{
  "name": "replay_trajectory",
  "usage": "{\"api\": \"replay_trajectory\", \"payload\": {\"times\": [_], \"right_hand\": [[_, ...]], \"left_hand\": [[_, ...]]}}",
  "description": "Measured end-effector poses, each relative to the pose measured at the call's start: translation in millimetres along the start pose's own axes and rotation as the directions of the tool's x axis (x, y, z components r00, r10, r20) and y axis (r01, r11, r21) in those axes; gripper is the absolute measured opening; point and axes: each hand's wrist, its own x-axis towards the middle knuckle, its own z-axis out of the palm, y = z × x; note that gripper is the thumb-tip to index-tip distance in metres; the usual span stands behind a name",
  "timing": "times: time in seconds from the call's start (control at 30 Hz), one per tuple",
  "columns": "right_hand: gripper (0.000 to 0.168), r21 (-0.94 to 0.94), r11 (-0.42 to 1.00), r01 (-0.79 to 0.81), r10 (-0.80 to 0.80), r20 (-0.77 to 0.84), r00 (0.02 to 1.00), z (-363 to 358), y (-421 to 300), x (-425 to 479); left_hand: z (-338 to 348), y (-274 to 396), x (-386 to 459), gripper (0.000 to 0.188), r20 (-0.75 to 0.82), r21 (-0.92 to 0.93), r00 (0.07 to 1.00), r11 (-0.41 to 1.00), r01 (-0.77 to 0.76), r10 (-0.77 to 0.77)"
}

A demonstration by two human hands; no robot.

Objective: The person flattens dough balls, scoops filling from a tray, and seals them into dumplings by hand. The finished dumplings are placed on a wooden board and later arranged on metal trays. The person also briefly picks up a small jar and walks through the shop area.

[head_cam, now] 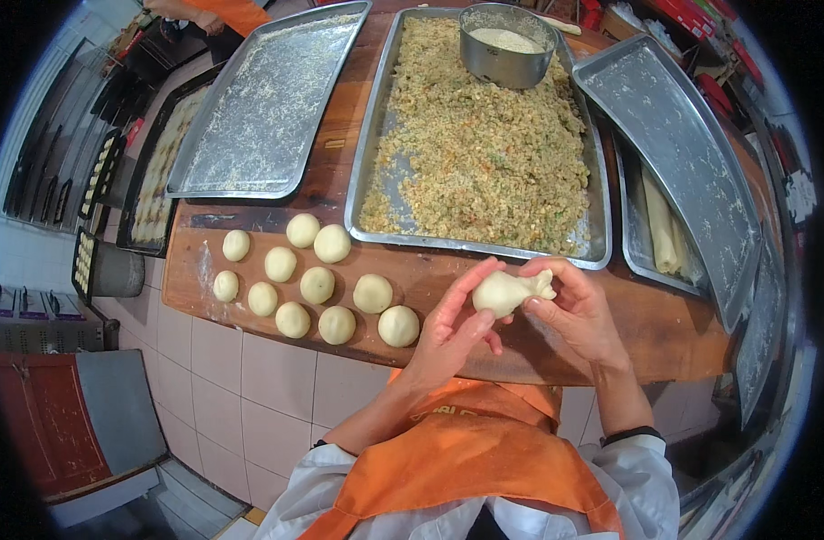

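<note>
A piece of dough [501,294], round at its left end with a pinched, gathered neck at the right, is held above the front edge of the wooden table. My left hand [458,322] cups the round end between thumb and fingers. The gathered neck is gripped by the thumb and fingers of my right hand [568,305]. Left of my hands, several smooth dough balls [337,325] sit on the wood. Just behind my hands lies a large metal tray [476,248] of crumbly filling [486,162], with a round metal tin [506,64] of pale crumbs or grains at its back right.
A crumb-dusted metal tray [263,108] lies at the back left. On the right, another metal tray [682,148] leans over a tray holding long dough rolls [660,229]. A black baking tray [158,175] stands beyond the table's left side. Another person's hand [209,22] shows at top left.
</note>
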Motion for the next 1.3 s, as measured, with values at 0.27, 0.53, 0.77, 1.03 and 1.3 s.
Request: {"api": "replay_trajectory", "payload": {"times": [0.27, 0.53, 0.77, 1.03, 1.3], "right_hand": [[0.013, -0.475, 0.817, 0.327, -0.298, 0.139, 0.944, 5, -15, -2], [0.014, -0.32, 0.924, 0.21, -0.238, -0.049, 0.97, 3, -4, 4], [0.022, -0.277, 0.931, 0.237, -0.241, 0.02, 0.97, 4, -1, 0], [0.026, -0.623, 0.679, 0.389, -0.394, 0.138, 0.909, 2, -12, -12], [0.02, -0.623, 0.642, 0.447, -0.47, 0.141, 0.871, 10, -11, -18]], "left_hand": [[-27, 4, 16, 0.033, 0.132, 0.114, 0.886, 0.895, 0.431, -0.444], [1, 12, 1, 0.03, 0.034, -0.048, 0.994, 0.994, 0.102, -0.101], [-8, 3, 6, 0.029, -0.034, -0.078, 0.989, 0.987, 0.142, -0.145], [-17, 0, 9, 0.033, 0.014, 0.019, 0.982, 0.982, 0.187, -0.187], [-10, -3, 2, 0.05, 0.082, 0.26, 0.997, 0.965, -0.031, 0.01]]}}
